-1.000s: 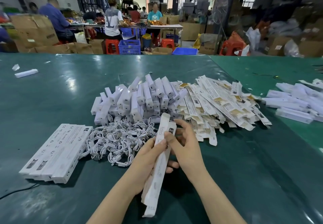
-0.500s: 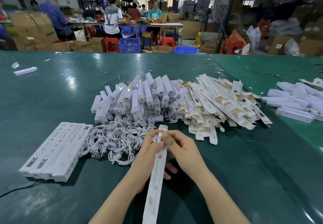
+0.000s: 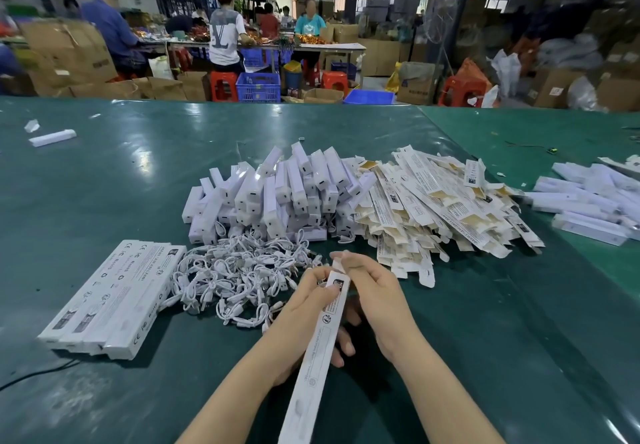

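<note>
One carton [image 3: 320,343], pinched between left grip [image 3: 304,312] and right grip [image 3: 377,298].

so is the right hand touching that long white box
Touching. The head view shows the right hand pinching the top flap of the long white box, while the left hand grips it just below.

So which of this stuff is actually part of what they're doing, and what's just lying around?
In the job: long white box, held by left hand and right hand; cable pile; white blocks; flat cartons; closed boxes at left.
Lying about: lone box far left; paper scrap; blue crate behind the table.
</note>
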A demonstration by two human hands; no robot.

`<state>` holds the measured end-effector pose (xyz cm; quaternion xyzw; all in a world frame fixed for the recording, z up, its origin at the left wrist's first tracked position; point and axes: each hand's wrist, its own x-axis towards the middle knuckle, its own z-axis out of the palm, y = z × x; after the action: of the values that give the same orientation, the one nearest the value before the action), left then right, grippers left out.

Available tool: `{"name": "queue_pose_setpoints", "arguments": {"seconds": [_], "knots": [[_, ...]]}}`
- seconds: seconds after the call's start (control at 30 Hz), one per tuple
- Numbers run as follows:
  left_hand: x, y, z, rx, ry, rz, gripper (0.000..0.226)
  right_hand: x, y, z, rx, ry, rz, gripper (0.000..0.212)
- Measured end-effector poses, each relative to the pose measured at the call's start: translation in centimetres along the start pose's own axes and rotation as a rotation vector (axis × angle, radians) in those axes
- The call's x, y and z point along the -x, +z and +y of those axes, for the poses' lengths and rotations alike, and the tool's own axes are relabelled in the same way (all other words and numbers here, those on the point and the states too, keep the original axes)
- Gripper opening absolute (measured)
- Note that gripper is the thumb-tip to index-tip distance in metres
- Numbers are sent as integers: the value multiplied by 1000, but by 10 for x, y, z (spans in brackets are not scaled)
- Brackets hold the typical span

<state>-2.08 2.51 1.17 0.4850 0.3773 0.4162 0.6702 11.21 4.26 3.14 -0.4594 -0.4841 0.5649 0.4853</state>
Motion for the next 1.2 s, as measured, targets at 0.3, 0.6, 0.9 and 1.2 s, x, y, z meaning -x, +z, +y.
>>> {"name": "queue_pose_setpoints", "arguments": {"seconds": [0.3, 0.6, 0.9, 1.2], "knots": [[5, 1, -1, -51, 4, 52, 33, -5, -6, -3, -153, 103, -10, 16], [5, 0, -3, -65, 13, 88, 30, -3, -10, -5, 65, 0, -88, 26], [3, 0, -3, -86, 52, 123, 22, -1, -11, -4, 118, -59, -186, 17], [2, 0, 4, 21, -19, 124, 30, -2, -9, -2, 126, -40, -138, 9]]}}
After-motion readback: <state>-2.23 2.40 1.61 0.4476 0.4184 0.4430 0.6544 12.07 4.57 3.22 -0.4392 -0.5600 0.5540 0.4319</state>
